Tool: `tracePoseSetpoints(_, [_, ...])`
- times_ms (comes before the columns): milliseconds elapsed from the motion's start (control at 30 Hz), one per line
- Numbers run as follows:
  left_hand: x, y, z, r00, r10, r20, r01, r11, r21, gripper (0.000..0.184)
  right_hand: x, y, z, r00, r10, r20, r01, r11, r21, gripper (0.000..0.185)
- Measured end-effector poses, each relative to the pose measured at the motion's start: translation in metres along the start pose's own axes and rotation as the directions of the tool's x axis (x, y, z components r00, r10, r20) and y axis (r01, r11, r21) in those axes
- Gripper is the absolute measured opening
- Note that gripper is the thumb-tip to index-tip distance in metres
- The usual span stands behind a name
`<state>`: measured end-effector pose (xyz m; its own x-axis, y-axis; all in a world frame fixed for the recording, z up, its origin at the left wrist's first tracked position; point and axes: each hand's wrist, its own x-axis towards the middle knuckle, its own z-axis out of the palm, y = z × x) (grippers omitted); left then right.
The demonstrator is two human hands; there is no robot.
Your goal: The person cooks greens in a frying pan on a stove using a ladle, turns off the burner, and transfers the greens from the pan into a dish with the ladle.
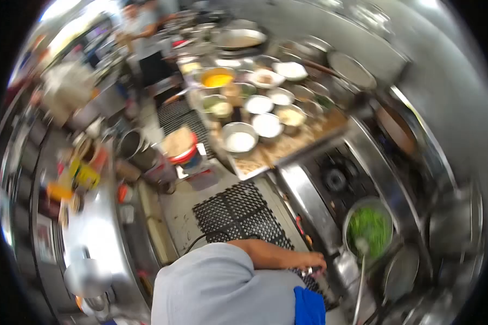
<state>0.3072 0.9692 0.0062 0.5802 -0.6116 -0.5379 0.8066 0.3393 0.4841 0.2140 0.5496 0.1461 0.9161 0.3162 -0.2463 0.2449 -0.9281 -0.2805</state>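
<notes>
My left hand [312, 262] reaches across in front of me to the stove's front edge. Its fingers are curled around something small that I cannot make out, with a metallic glint just below them. The grey sleeve [206, 271] and blue cloth [310, 306] at my body fill the bottom of the view. My right hand does not show. To the right of the left hand, a pan [346, 222] of chopped green vegetables [371, 222] sits on the stove. A ladle [361, 271] rests in it, its long handle pointing down toward the bottom edge.
A bare burner [335, 179] lies beyond the pan. Further off, a counter [331, 127] carries several bowls of ingredients, including a yellow one [218, 80]. Black rubber mats [238, 211] cover the floor. A steel worktable [95, 222] runs along the left. Another person [143, 43] stands at the back.
</notes>
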Motion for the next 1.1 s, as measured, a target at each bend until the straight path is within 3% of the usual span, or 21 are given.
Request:
tracePoseSetpoints(33, [-0.002, -0.006, 0.008, 0.968, 0.143, -0.205, -0.141, 0.990, 0.022, 0.016, 0.031, 0.038, 0.037, 0.977, -0.079, -0.196, 0.107, 0.985, 0.136, 0.044])
tracePoseSetpoints(67, [0.010, -0.013, -0.005, 0.994, 0.073, -0.076, -0.074, 0.997, -0.011, 0.013, 0.037, -0.016, 0.021, 0.992, 0.087, -0.096, -0.063, 0.972, 0.228, 0.045])
tracePoseSetpoints(133, [-0.014, 0.013, 0.018, 0.987, -0.028, -0.157, 0.027, 1.000, -0.009, 0.038, 0.051, -0.144, -0.022, 0.905, 0.409, 0.116, -0.423, 0.846, 0.325, 0.048])
tracePoseSetpoints(167, [-0.010, 0.016, 0.022, 0.976, -0.010, -0.218, 0.011, 1.000, 0.003, 0.036, 0.041, -0.126, -0.014, 0.918, 0.386, 0.088, -0.394, 0.869, 0.299, 0.049])
tracePoseSetpoints(200, [-0.013, 0.024, 0.025, 0.989, 0.004, -0.151, -0.003, 1.000, 0.009, 0.034, 0.031, -0.108, -0.006, 0.930, 0.362, 0.061, -0.364, 0.891, 0.271, 0.050])
tracePoseSetpoints(233, [-0.016, 0.028, 0.027, 0.995, 0.027, -0.094, -0.027, 1.000, -0.001, 0.031, 0.023, -0.101, -0.021, 0.896, 0.430, 0.112, -0.442, 0.840, 0.315, 0.049])
tracePoseSetpoints(267, [-0.015, 0.027, 0.026, 0.994, 0.012, -0.110, -0.010, 1.000, 0.023, 0.029, 0.013, -0.077, -0.013, 0.927, 0.374, 0.007, -0.357, 0.877, 0.321, 0.048])
tracePoseSetpoints(367, [-0.010, 0.020, 0.019, 0.994, -0.020, -0.112, 0.018, 1.000, -0.020, 0.025, 0.038, -0.101, -0.039, 0.858, 0.512, 0.047, -0.491, 0.790, 0.366, 0.047])
tracePoseSetpoints(500, [-0.011, 0.019, 0.020, 0.993, -0.060, -0.098, 0.052, 0.995, -0.081, 0.024, 0.052, -0.112, 0.011, 0.848, 0.529, 0.042, -0.514, 0.800, 0.309, 0.047])
tracePoseSetpoints(567, [-0.006, 0.018, 0.018, 0.994, -0.064, -0.085, 0.057, 0.995, -0.081, 0.024, 0.037, -0.109, 0.001, 0.923, 0.383, -0.048, -0.324, 0.836, 0.443, 0.048])
tracePoseSetpoints(600, [-0.003, 0.015, 0.016, 0.994, -0.060, -0.091, 0.049, 0.992, -0.119, 0.023, 0.033, -0.107, -0.008, 0.870, 0.483, 0.095, -0.464, 0.741, 0.486, 0.048])
tracePoseSetpoints(633, [0.000, 0.013, 0.013, 0.993, -0.058, -0.100, 0.042, 0.987, -0.156, 0.022, 0.034, -0.109, -0.015, 0.868, 0.486, 0.097, -0.468, 0.738, 0.486, 0.048])
tracePoseSetpoints(700, [0.006, 0.005, 0.004, 0.992, -0.056, -0.110, 0.037, 0.984, -0.174, 0.020, 0.051, -0.122, -0.034, 0.826, 0.563, 0.026, -0.513, 0.733, 0.446, 0.047])
tracePoseSetpoints(833, [-0.004, 0.014, 0.019, 0.996, -0.054, -0.077, 0.036, 0.976, -0.216, 0.024, 0.094, -0.098, 0.032, 0.858, 0.488, -0.160, -0.411, 0.839, 0.355, 0.047])
tracePoseSetpoints(900, [-0.013, 0.029, 0.027, 1.000, -0.026, 0.016, 0.028, 0.991, -0.132, 0.027, 0.077, -0.109, 0.032, 0.856, 0.508, -0.093, -0.458, 0.830, 0.319, 0.047])
tracePoseSetpoints(967, [-0.014, 0.031, 0.030, 1.000, 0.003, 0.022, 0.000, 0.993, -0.118, 0.038, 0.049, -0.097, 0.030, 0.910, 0.406, -0.084, -0.364, 0.879, 0.306, 0.048])
tracePoseSetpoints(1000, [-0.012, 0.026, 0.024, 1.000, 0.001, 0.026, 0.003, 0.991, -0.136, 0.037, 0.042, -0.099, 0.008, 0.887, 0.462, 0.024, -0.443, 0.833, 0.332, 0.049])
tracePoseSetpoints(1100, [-0.007, 0.020, 0.022, 0.999, -0.033, 0.014, 0.036, 0.974, -0.224, 0.034, 0.065, -0.100, -0.004, 0.829, 0.560, 0.015, -0.539, 0.791, 0.291, 0.048])
